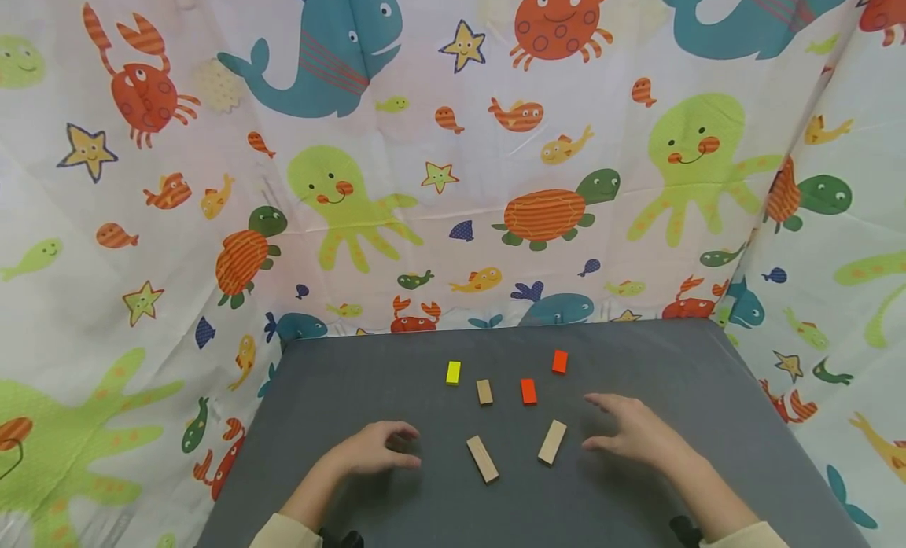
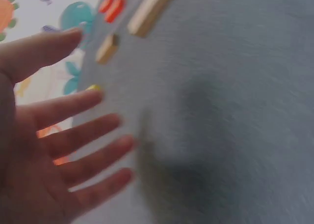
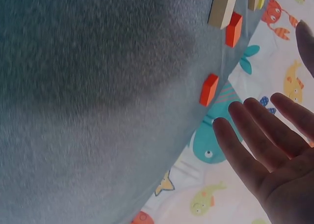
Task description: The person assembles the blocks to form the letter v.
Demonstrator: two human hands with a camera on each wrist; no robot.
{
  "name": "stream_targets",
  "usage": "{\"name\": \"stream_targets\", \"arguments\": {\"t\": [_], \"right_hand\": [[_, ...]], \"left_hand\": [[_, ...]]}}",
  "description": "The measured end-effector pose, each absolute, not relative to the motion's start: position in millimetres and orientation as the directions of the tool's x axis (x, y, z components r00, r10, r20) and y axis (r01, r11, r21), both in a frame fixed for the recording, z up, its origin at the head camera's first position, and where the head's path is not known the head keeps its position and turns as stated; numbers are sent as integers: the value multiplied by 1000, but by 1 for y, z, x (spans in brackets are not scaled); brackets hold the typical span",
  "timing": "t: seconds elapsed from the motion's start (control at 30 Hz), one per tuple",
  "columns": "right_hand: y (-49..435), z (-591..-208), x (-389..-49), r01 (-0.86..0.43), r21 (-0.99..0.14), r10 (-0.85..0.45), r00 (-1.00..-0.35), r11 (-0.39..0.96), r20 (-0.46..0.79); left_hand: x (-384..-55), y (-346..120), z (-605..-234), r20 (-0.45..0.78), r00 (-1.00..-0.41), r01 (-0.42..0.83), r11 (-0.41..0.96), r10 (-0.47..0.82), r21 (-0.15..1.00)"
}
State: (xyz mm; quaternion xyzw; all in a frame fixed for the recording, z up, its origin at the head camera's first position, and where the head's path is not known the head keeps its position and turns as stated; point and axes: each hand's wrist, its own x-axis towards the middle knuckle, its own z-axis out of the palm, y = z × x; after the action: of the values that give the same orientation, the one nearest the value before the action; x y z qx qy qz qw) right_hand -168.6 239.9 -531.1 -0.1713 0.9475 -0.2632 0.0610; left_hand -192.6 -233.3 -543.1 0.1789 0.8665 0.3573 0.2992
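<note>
My left hand (image 1: 375, 449) hovers over the left part of the table with fingers relaxed and nothing in them. Nearest to it lies a long plain wooden block (image 1: 483, 459), tilted on the cloth. On the other side my right hand (image 1: 632, 432) is held over the table, fingers apart and holding nothing. Close to its left lies a second long wooden block (image 1: 552, 442). Farther back are a short wooden block (image 1: 484, 391), a yellow block (image 1: 453, 373), a red block (image 1: 528, 391) and another red block (image 1: 560, 362).
A dark grey cloth covers the table (image 1: 396, 375), whose far edge meets a hanging curtain (image 1: 453, 257) printed with sea animals. The curtain also runs along the left and right sides.
</note>
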Motion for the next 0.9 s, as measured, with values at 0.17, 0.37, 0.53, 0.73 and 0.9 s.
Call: {"name": "stream_targets", "arguments": {"t": [0.17, 0.37, 0.53, 0.73, 0.9], "right_hand": [[235, -539, -168, -285, -541, -362, -932, 791, -37], [227, -542, -169, -253, -552, -337, -940, 794, -55], [220, -543, -169, -237, -564, -326, -944, 791, -60], [213, -548, -168, -197, -567, -288, -955, 800, -74], [207, -552, -168, -184, -584, -285, -955, 791, -84]], "left_hand": [[-196, -228, -544, -431, -711, 68, 664, 556, 745], [-200, -223, -547, -394, -744, 60, 641, 540, 765], [-200, -217, -547, -351, -778, 75, 632, 521, 771], [-201, -210, -556, -306, -803, 104, 626, 511, 773], [-202, -203, -562, -277, -823, 108, 616, 496, 781]]}}
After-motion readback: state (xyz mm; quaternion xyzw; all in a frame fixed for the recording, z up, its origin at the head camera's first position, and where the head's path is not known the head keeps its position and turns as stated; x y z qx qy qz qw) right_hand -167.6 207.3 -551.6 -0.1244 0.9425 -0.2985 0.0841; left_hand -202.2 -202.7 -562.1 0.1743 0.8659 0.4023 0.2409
